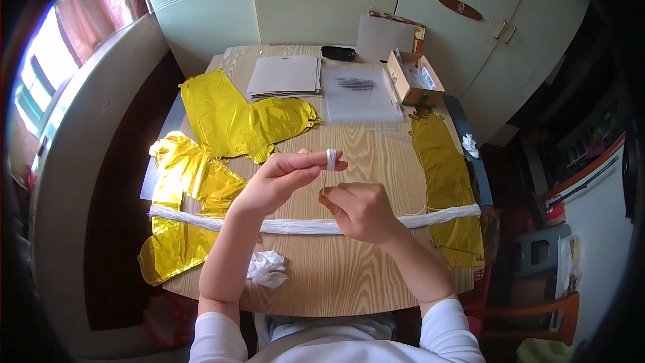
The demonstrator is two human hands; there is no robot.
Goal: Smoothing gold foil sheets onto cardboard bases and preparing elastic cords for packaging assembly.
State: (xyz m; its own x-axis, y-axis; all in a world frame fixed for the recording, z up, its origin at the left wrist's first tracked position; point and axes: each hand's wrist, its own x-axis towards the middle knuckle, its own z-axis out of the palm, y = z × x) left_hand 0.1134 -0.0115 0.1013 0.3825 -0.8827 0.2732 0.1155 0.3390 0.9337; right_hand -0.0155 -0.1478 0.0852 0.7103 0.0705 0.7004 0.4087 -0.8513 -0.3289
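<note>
Just above the middle of the table my left hand [282,173] points rightward, its fingers pressed together and closed. Several turns of white string [331,159] wrap round those fingers near their tips. Below and to the right, my right hand [363,210] is closed in a pinch, and a strand runs down to it from the wound loop. A long hank of white string [302,226] lies across the table, passing behind both forearms. Shiny yellow foil balloons, lying flat, flank the hands: one [225,117] at far left, another [181,181] at near left, and a third [443,175] at right.
Crumpled white tissue [267,269] sits by my left forearm. Toward the back are stacked pale sheets [285,75], a clear plastic bag [363,97], a black tray [338,53] and an open cardboard box [415,79]. Cabinets [329,10] stand behind the table [316,282].
</note>
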